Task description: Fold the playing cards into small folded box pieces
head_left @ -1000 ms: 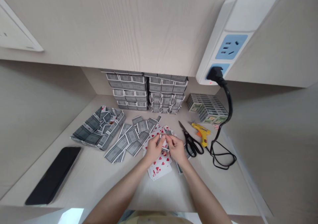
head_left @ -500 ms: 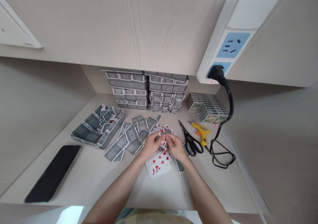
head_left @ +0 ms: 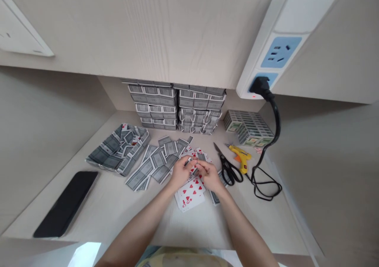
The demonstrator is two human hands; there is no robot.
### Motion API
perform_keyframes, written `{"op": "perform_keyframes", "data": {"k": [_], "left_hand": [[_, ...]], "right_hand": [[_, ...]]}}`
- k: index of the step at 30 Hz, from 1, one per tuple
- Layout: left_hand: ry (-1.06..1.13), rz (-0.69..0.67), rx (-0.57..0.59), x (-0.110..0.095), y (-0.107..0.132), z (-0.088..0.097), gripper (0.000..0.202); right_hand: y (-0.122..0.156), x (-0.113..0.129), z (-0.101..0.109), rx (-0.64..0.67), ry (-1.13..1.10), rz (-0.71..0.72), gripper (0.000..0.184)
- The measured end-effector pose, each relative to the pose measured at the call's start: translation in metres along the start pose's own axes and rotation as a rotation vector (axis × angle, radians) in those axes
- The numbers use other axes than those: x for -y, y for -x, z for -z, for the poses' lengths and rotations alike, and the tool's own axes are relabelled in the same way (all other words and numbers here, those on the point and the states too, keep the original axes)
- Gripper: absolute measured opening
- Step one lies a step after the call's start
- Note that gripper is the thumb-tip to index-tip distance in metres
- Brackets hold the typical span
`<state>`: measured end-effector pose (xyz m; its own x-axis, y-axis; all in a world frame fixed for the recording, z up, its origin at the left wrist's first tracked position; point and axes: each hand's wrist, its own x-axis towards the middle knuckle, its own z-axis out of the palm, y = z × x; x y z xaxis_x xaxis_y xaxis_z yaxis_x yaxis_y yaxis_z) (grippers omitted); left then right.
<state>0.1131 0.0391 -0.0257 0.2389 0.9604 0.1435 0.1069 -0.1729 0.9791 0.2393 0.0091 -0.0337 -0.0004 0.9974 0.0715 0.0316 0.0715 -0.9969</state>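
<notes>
At the middle of the desk my left hand (head_left: 181, 173) and my right hand (head_left: 209, 175) meet, thumbs and fingertips pinched together. Between them is a playing card (head_left: 192, 168), mostly hidden by my fingers. Just below lie face-up heart cards (head_left: 191, 196), fanned in a small pile. More red-suited cards (head_left: 194, 153) show behind my fingers. To the left of my left hand, several grey-backed cards (head_left: 158, 159) are spread face down, overlapping. Part of another grey-backed card (head_left: 214, 198) sticks out beside my right wrist.
Left stands a tray made of cards (head_left: 127, 165), with folded cards inside, and a black phone (head_left: 66, 204). Right lie black scissors (head_left: 228, 170), a yellow glue gun (head_left: 242, 158) and its cord. Behind are stacked card-built boxes (head_left: 156, 100) and clear-wrapped packs (head_left: 251, 129). A power strip (head_left: 281, 52) hangs above.
My fingertips have closed further over the card, so less of it shows. The whole view has shifted slightly; the things on the desk stay put.
</notes>
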Motion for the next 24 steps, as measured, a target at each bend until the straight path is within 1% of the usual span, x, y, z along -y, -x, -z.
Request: {"op": "perform_keyframes", "data": {"k": [4, 10, 12, 16, 17, 19, 22, 24], "left_hand": [[0.054, 0.012, -0.044, 0.006, 0.001, -0.003, 0.023], [0.016, 0.026, -0.173, 0.01, 0.005, -0.007, 0.034], [0.033, 0.038, -0.2, 0.01, 0.005, -0.007, 0.037], [0.111, 0.098, -0.262, 0.009, 0.002, -0.007, 0.043], [0.13, 0.113, -0.277, 0.009, 0.001, -0.008, 0.044], [0.164, 0.139, -0.292, 0.007, 0.001, -0.009, 0.043], [0.184, 0.169, -0.271, 0.003, 0.001, -0.01, 0.04], [0.164, 0.141, -0.244, 0.0, 0.001, -0.009, 0.036]], "right_hand": [[0.001, 0.001, -0.003, -0.008, 0.039, 0.027, 0.026], [0.001, -0.007, -0.005, 0.006, 0.037, 0.021, 0.028], [0.001, -0.007, -0.005, 0.029, 0.021, 0.001, 0.029], [0.003, 0.0, -0.008, 0.122, -0.014, -0.034, 0.029], [0.003, 0.001, -0.009, 0.118, -0.023, -0.043, 0.029], [0.003, 0.002, -0.012, 0.057, -0.036, -0.075, 0.029], [0.001, 0.0, -0.013, -0.083, -0.009, -0.119, 0.029], [-0.001, -0.002, -0.01, -0.153, 0.015, -0.126, 0.027]]}}
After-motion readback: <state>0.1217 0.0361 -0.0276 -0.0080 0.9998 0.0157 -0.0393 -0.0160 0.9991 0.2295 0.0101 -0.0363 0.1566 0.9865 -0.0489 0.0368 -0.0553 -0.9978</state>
